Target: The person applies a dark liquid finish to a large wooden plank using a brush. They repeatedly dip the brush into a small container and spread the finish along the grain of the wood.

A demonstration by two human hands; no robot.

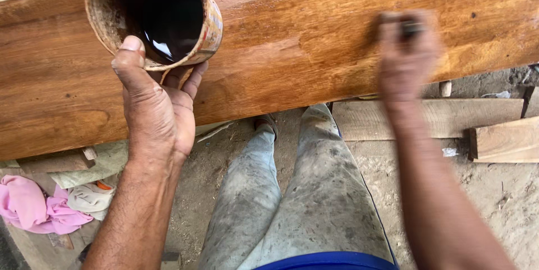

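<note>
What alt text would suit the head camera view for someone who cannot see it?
A left hand holds a stained can of dark liquid over a glossy brown wooden plank, while the blurred right hand presses a small dark object against the wood. Below are dusty trousers, dirt ground and pink cloth.

One package only: the round tin can (154, 17) in my left hand (154, 115), held over the stained plank (314, 39). Worn multicolour paper label wraps its side, dark liquid inside.
</note>
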